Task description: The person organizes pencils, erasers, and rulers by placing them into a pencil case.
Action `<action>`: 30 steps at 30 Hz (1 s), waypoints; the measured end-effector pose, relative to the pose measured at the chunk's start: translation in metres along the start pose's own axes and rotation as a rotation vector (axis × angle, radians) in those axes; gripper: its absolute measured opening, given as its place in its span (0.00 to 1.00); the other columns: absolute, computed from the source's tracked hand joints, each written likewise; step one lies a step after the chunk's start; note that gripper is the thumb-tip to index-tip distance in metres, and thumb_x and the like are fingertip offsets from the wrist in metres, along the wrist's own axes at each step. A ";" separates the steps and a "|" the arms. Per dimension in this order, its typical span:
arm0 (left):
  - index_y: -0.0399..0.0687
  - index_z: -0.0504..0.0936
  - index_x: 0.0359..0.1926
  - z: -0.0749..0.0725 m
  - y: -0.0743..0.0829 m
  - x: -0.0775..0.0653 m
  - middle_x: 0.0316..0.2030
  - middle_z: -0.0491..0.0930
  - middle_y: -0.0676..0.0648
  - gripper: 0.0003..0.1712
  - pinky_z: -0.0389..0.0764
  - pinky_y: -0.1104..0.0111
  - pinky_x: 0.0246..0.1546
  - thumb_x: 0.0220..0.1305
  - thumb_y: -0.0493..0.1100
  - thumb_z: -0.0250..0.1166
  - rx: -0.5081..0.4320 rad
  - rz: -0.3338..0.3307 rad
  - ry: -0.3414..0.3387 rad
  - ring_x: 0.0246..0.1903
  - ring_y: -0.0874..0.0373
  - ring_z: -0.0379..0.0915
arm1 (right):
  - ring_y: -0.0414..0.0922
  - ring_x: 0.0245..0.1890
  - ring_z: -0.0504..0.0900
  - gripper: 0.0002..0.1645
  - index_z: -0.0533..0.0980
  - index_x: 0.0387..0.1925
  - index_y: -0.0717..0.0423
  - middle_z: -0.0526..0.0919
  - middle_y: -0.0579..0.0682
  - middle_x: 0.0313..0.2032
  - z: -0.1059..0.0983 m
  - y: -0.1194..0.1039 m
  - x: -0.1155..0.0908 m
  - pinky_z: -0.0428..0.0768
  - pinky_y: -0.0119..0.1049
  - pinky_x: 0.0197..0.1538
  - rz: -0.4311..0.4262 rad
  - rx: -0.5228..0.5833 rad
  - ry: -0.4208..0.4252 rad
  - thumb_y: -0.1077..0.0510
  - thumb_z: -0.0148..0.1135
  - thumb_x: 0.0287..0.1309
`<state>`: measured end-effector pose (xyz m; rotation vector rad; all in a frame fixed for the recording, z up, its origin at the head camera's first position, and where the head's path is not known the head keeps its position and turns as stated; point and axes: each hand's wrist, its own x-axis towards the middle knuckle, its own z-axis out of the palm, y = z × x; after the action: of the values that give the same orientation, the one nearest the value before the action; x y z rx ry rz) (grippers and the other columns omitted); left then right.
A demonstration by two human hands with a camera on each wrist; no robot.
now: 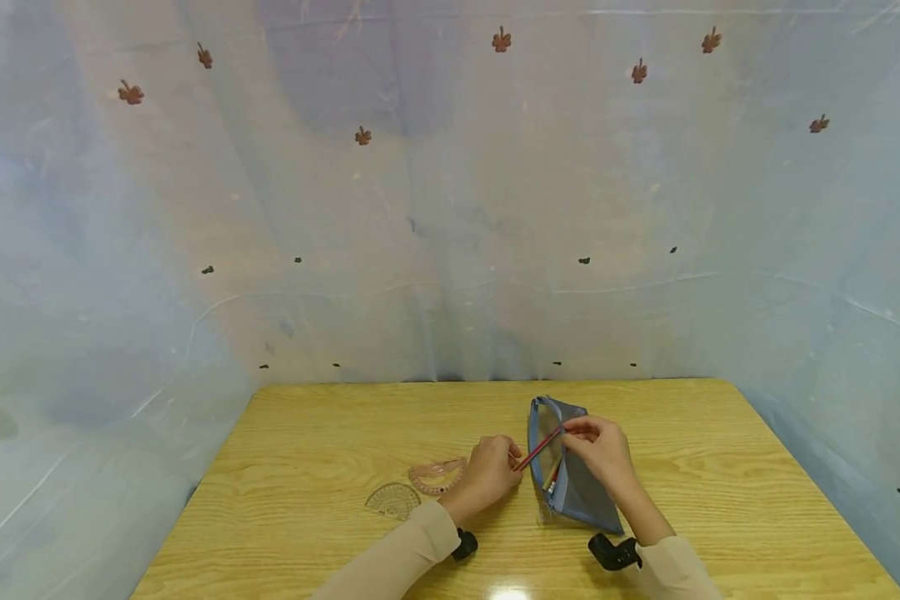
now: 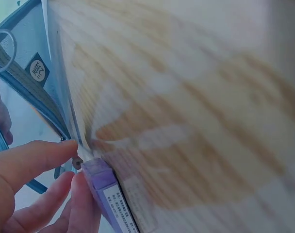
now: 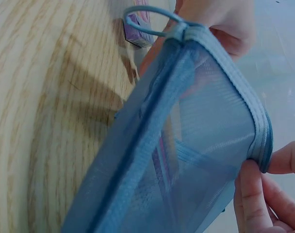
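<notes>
A blue mesh pencil case (image 1: 588, 493) lies slanted on the table with its zipped mouth spread toward the left. My right hand (image 1: 604, 454) pinches the zipper edge of the mouth between thumb and fingers (image 3: 254, 194). In my left hand (image 1: 489, 471) is a slim red pencil (image 1: 542, 450), pinched at one end, its length crossing the open mouth. Another pencil (image 1: 552, 477) shows inside, and slim shapes appear through the mesh (image 3: 210, 145) in the right wrist view. Close by the left fingers, a small purple box (image 2: 108, 187) carries a barcode label.
A pinkish protractor (image 1: 438, 477) and a clear protractor (image 1: 393, 501) lie left of the left hand. The wooden table (image 1: 330, 433) ends at a pale hanging sheet (image 1: 450, 208) behind it. A cord loop (image 3: 150, 19) sticks out from the case's end.
</notes>
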<state>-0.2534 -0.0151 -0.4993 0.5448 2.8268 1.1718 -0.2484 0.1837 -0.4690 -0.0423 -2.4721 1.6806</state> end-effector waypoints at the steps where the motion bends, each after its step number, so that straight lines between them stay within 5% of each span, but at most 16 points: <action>1: 0.37 0.84 0.38 0.000 0.000 0.000 0.31 0.83 0.47 0.09 0.80 0.71 0.28 0.56 0.31 0.74 -0.002 -0.006 -0.007 0.30 0.59 0.79 | 0.42 0.32 0.83 0.12 0.82 0.42 0.71 0.86 0.57 0.35 0.000 0.000 0.000 0.80 0.29 0.32 0.001 0.001 -0.002 0.70 0.68 0.55; 13: 0.42 0.84 0.32 -0.001 0.001 -0.001 0.24 0.79 0.54 0.04 0.77 0.74 0.24 0.59 0.34 0.74 -0.020 0.006 -0.042 0.23 0.66 0.73 | 0.43 0.34 0.84 0.12 0.82 0.43 0.71 0.85 0.58 0.38 -0.002 0.000 -0.001 0.81 0.28 0.35 -0.010 0.000 -0.012 0.69 0.69 0.56; 30: 0.47 0.81 0.24 -0.003 0.014 -0.005 0.21 0.77 0.56 0.11 0.73 0.75 0.20 0.57 0.37 0.76 -0.089 0.056 -0.044 0.19 0.69 0.71 | 0.43 0.34 0.84 0.11 0.83 0.41 0.71 0.86 0.58 0.36 -0.001 0.001 0.002 0.80 0.27 0.35 -0.017 0.004 -0.005 0.70 0.69 0.55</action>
<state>-0.2445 -0.0098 -0.4875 0.6404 2.7242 1.2709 -0.2502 0.1851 -0.4700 -0.0175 -2.4658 1.6803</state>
